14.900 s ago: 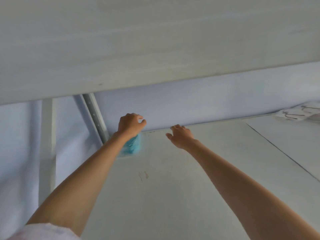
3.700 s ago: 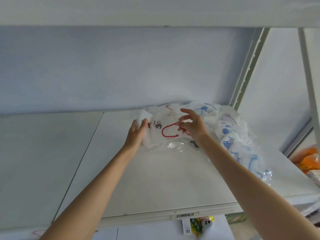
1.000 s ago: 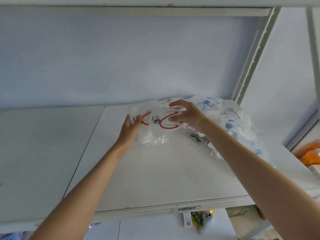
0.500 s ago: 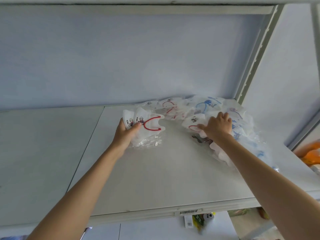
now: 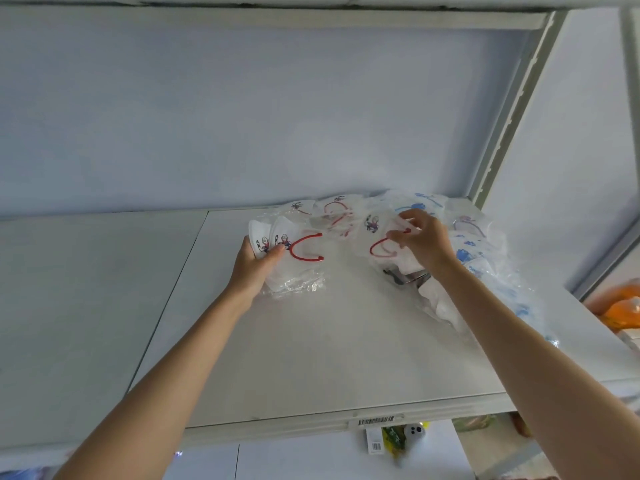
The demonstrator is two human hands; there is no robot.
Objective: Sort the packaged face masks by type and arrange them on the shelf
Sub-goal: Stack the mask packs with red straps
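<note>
Holding a small stack of red-looped masks (image 5: 287, 251) in its curled grip, the left hand (image 5: 254, 268) waits while the right hand (image 5: 420, 242) pinches another red-looped pack (image 5: 381, 237) off the pile (image 5: 478, 251) (blue-printed ones beside it). Lift cleanly, then match edges onto the stack.
</note>
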